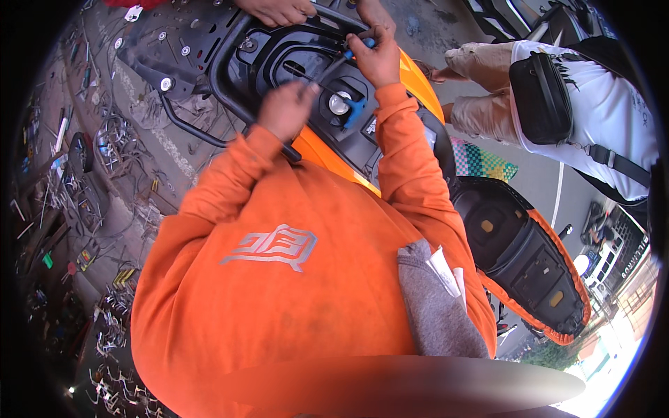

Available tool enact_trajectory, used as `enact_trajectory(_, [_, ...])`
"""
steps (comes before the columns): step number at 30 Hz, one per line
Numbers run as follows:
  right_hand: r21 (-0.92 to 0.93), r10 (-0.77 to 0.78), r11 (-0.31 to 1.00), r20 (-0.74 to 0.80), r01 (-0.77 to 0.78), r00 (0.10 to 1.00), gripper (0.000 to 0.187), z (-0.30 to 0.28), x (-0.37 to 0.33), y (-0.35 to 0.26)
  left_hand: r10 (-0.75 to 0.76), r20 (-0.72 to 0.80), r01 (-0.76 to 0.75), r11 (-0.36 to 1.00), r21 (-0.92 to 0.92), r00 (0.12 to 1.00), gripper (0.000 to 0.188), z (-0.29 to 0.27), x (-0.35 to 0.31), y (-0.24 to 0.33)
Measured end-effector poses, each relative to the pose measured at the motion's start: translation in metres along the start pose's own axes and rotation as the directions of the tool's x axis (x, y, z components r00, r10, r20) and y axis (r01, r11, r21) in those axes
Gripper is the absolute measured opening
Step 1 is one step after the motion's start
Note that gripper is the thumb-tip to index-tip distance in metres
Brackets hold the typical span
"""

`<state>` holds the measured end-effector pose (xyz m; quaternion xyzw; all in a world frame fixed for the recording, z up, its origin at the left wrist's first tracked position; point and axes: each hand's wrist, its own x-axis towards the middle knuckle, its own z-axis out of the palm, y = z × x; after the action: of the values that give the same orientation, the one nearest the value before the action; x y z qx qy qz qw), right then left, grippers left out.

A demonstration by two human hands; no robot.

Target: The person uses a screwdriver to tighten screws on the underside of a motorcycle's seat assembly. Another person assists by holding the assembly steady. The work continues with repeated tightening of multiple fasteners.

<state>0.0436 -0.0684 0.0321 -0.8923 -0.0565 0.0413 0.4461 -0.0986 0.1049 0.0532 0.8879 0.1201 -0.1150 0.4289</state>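
1. Head view, far left: we see a litter of metal parts and tools on the ground, with a tangle of cables beside it.
2. Next to that lies a black slotted rear rack with round bolts, joined to a curved black grab rail of the scooter.
3. At the top edge, another person's hand rests on the scooter's black rear frame.
4. Our left hand is blurred over the black underseat tray, its fingers bent in at the lower end of a thin shaft; we cannot tell how far they are closed or whether they grip it.
5. Just right of it sits a round, pale silvery cap in a recess, with a blue piece against its right side.
6. Above the cap, the blue-handled screwdriver slants down and left across the tray.
7. Our right hand has its fingers curled closed around that blue handle; a second hand of somebody else is just above.
8. Beyond our orange sleeve, an orange side panel edges the scooter, a multicoloured checkered sheet lies near, and the orange-trimmed seat stands tipped open, underside showing.
9. Far right, a bystander in a white shirt wears a black crossbody bag.
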Motion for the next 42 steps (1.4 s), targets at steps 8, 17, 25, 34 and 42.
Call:
enact_trajectory(8, [-0.121, -0.405, 0.864, 0.409, 0.488, 0.818, 0.040, -0.032, 0.037, 0.014, -0.226, 0.058, 0.205, 0.709, -0.675, 0.972, 0.033, 0.235, 0.030, 0.062])
enact_trajectory(17, [-0.486, -0.145, 0.789, 0.449, 0.376, 0.882, 0.041, -0.039, 0.026, -0.020, 0.192, 0.497, 0.347, 0.510, -0.787, 0.846, 0.054, 0.190, 0.034, 0.048])
enact_trajectory(25, [-0.275, -0.044, 0.961, -0.065, 0.025, 0.997, 0.059, -0.005, 0.009, -0.017, -0.012, 0.487, -0.046, 0.993, 0.107, 0.874, 0.034, -0.135, 0.131, -0.004])
enact_trajectory(34, [-0.222, -0.038, 0.975, -0.213, -0.011, 0.976, 0.072, -0.008, -0.007, -0.053, 0.404, 0.228, -0.452, 0.861, 0.231, 0.886, 0.029, -0.162, 0.122, -0.029])
enact_trajectory(42, [0.324, 0.230, 0.897, 0.241, -0.301, 0.943, 0.032, -0.035, 0.005, -0.031, 0.193, 0.591, -0.023, 0.959, -0.283, 0.783, 0.037, 0.004, -0.011, 0.025])
